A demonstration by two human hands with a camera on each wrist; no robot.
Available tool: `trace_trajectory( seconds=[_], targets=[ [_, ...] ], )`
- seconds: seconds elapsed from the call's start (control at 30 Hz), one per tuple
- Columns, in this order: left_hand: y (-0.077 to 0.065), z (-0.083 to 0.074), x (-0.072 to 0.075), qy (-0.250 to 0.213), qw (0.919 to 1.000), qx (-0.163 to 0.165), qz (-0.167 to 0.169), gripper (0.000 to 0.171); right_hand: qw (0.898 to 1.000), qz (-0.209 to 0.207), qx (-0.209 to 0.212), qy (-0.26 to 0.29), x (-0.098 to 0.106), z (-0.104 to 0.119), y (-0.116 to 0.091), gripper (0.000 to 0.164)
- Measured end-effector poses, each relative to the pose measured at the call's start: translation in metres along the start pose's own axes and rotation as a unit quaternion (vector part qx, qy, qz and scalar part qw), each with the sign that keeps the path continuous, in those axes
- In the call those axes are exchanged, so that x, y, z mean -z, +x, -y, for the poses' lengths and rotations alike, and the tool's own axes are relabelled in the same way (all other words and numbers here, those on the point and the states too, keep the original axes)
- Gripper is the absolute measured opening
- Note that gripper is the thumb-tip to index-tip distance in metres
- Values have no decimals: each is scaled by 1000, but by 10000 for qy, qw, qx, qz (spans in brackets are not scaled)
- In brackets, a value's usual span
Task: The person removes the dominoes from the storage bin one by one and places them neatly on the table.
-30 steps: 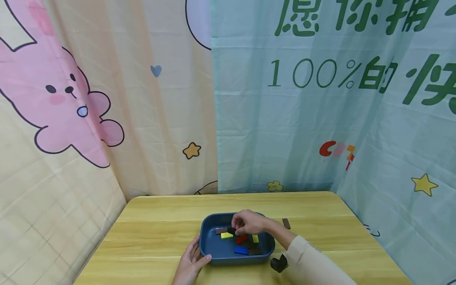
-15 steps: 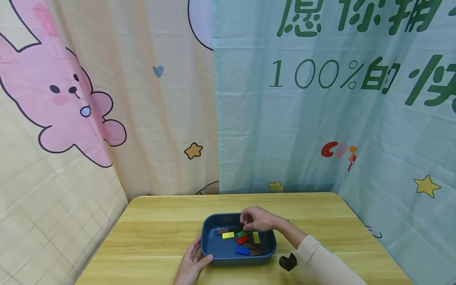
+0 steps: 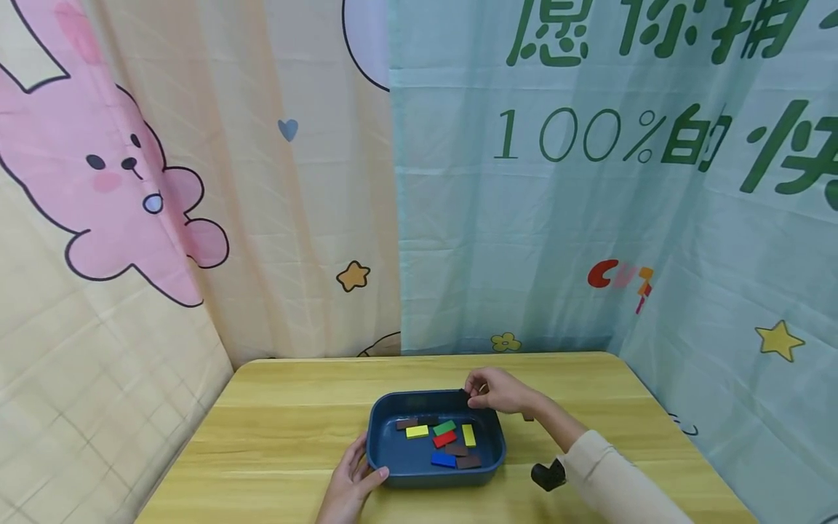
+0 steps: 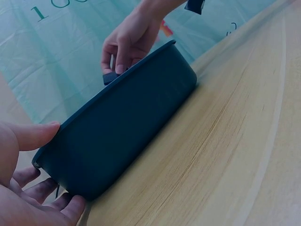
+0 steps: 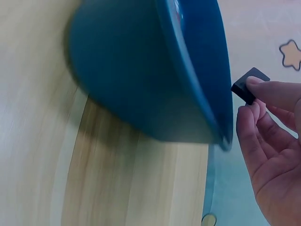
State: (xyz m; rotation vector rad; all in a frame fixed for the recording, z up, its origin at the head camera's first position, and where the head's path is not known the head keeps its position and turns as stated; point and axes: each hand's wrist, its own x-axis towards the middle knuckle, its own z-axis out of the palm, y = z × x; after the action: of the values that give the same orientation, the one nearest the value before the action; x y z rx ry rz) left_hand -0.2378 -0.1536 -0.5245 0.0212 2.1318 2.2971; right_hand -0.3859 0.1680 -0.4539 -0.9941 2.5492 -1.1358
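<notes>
Head view: left hand held the dark blue tub at its near left corner — thumb on the rim, fingers spread along the outer wall, grip about as wide as the wall was tall. Right hand was nearly closed, pinching a small black block between thumb and fingertips, other fingers bent in below. Held block sat up at the tub's far rim, toward the right corner; couldn't tell if it touched the rim.

Right forearm came in from lower right, cream sleeve pushed back off the wrist, hand pointing left across the tub's far right corner. Left hand came up from the bottom edge, low beside the tub.

Tub stood flat on the wooden table. Loose blocks lay inside it: green, red, blue, plus yellow, brown and black ones — another brown piece showed partly behind the right wrist.
</notes>
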Motion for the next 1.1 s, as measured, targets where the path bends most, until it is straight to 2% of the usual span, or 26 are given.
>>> trace_trajectory(
  seconds=[0.2, 0.5, 1.1],
  targets=[
    [0, -1, 0, -69, 10000, 35, -1, 85, 9994, -279, -196, 14, 9, -8, -11, 11],
    [0, 0, 1, -142, 9999, 18, 29, 86, 9957, -618, -603, 332, 18, -22, -23, 12],
    [1, 0, 2, 55, 10000, 59, -20, 84, 9872, -970, -918, 872, 35, -45, -51, 14]
  ],
)
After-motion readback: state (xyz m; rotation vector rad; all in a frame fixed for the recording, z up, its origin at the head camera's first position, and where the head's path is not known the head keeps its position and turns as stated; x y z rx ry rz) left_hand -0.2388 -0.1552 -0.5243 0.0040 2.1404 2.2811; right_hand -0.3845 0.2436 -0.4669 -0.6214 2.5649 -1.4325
